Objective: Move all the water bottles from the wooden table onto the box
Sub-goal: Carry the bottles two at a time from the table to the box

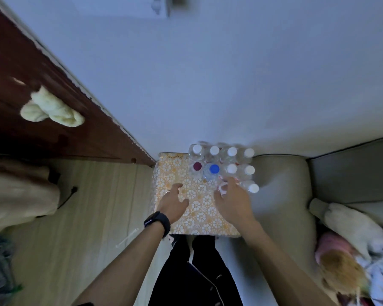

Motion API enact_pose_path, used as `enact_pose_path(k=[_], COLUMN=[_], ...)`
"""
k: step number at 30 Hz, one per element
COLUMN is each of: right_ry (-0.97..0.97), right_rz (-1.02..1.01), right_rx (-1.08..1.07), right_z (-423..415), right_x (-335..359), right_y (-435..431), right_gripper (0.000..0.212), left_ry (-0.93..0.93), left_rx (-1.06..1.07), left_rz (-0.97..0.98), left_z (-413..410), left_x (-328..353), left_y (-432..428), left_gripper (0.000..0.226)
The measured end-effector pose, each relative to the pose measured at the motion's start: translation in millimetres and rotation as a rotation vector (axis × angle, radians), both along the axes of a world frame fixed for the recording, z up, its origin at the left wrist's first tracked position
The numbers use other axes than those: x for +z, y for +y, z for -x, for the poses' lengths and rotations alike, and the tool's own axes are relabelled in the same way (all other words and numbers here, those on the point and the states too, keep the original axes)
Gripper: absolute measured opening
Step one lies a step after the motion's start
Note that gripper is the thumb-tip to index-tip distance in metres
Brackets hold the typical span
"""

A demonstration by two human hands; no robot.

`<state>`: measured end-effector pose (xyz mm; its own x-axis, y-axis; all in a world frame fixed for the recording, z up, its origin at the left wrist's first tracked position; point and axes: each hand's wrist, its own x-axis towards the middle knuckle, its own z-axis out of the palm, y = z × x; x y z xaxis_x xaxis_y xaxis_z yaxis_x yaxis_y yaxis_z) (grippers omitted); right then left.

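Curling down from above, the right hand (231, 196) makes the grip: its fingers and thumb close round the top of the held bottle (222, 188). Only a pale, pink-tinged part of that bottle shows between them, blurred, so I cannot tell how firm the hold is. The bottle seems to stand upright, its long axis straight up toward the camera, on the far right part of the box (199, 215). It sits just beside a white-capped bottle (253, 188) on its right and just in front of the other water bottles (232, 151). These stand packed in two rows against the wall, all with white caps except a blue-capped bottle (214, 168) and a dark-red-capped bottle (197, 166). The coming move likely turns on that closeness: the grip should let go and lift straight up, since any sideways drift could knock a neighbour. The left hand (174, 203) is farther from the bottles, fingers spread and loose, holding nothing, over the bare left part of the box's gold flower-patterned top, with a dark watch (157, 224) on its wrist. The box stands on a pale plank floor (86, 217) between a grey sofa (285, 173) and a dark wooden surface (31, 62) bearing a cream cloth (51, 109). No tabletop carrying bottles is in view.
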<state>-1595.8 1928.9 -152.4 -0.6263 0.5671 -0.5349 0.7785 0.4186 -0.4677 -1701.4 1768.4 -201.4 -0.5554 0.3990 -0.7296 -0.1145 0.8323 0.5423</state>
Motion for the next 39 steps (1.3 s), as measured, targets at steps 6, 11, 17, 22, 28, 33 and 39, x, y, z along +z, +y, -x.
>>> enact_pose_path(k=[6,11,17,22,28,33,39], right_ry=[0.059,0.135,0.228,0.284,0.401,0.493,0.611], right_rz=[0.039,0.021,0.04,0.026,0.091,0.08,0.197], right_rx=[0.023,0.105,0.428,0.709,1.04,1.404,1.749], right_z=[-45.6,-60.0,-41.6,-19.9,-19.6,-35.6,-124.0], right_x=[59.7,91.2,109.0,108.3,135.7,181.9,228.9], right_y=[-27.5,-42.6,-52.2,-66.4,-147.0,-260.6,-436.2], right_gripper=[0.034,0.026,0.023,0.016,0.011,0.017,0.015], left_ry=[0.019,0.161,0.276,0.299,0.307,0.453,0.628], left_rx=[-0.049,-0.02,0.206,0.432,0.767,1.127,1.57], left_rz=[-0.051,-0.073,0.004,0.073,0.105,0.135,0.172], left_z=[-13.9,-23.1,-50.3,-114.5,-217.7,-303.3,-456.0], left_x=[75.0,121.7,145.9,153.0,168.5,198.4,236.2], left_y=[-31.5,-65.4,-108.4,-144.0,-210.3,-289.6,-390.6], left_gripper=[0.048,0.044,0.043,0.04,0.037,0.036,0.03])
